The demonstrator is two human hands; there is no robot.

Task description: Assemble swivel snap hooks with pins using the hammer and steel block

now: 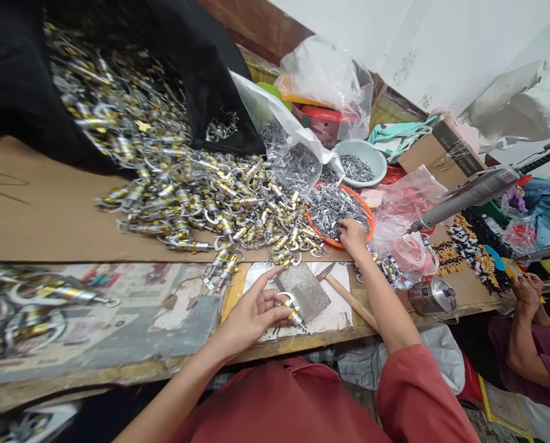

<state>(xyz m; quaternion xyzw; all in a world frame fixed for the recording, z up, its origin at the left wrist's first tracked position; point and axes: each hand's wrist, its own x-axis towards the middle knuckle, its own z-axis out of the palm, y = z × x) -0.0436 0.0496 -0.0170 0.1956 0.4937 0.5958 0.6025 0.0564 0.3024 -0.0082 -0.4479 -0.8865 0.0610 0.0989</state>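
My left hand (251,314) pinches a small silver metal fitting (296,315) with a curved hook end and a yellow band, between thumb and fingers. It hangs just over the front edge of a flat square steel block (305,289). My right hand (353,237) reaches into an orange basin (373,229) full of small grey metal pieces (333,209). Its fingers are drawn together at the pieces; what they grip is hidden. Beside the block lies a hammer (349,300) with a wooden handle. A large heap of similar silver and yellow fittings (201,209) spreads to the left.
A black sack (215,74) spills fittings onto cardboard (35,209). Behind the basin are a clear bag (298,163) and a pale bowl (379,163) of metal pieces. An electric screwdriver (469,194) hangs at right, above a metal mug (434,295). A co-worker's hands (528,289) are far right.
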